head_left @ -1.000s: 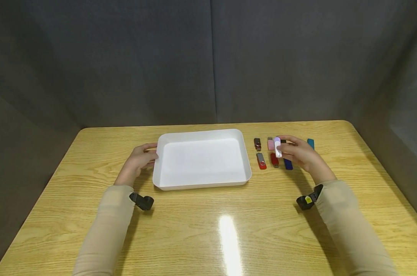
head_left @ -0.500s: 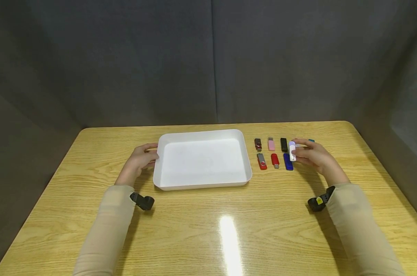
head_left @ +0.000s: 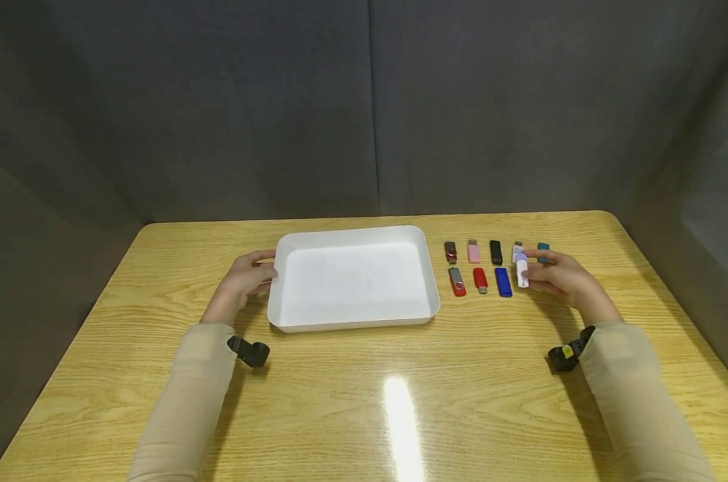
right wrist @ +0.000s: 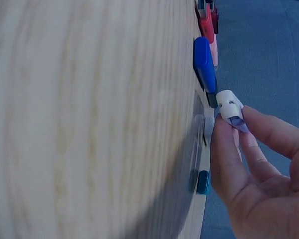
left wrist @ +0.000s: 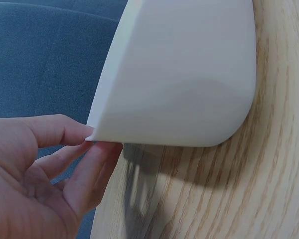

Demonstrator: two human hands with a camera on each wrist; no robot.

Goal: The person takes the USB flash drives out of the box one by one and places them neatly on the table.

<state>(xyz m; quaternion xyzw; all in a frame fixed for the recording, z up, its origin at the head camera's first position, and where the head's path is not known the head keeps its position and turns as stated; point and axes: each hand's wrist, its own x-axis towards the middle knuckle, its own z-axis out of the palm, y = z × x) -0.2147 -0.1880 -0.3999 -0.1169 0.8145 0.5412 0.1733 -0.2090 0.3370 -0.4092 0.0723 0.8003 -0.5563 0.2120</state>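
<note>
Right hand: thumb and fingers pinch a white drive with a lilac end, held just above the table, at the right end of the front row of drives near the table's far right edge. Whether it touches the wood cannot be told.

Front row, leftward: blue drive, red drive, red swivel drive.

Back row: dark red drive, pink drive, black drive, pale drive, teal drive.

Left hand: fingers loosely curled, fingertips at the left rim of the white tray, which sits mid-table toward the far edge.
</note>
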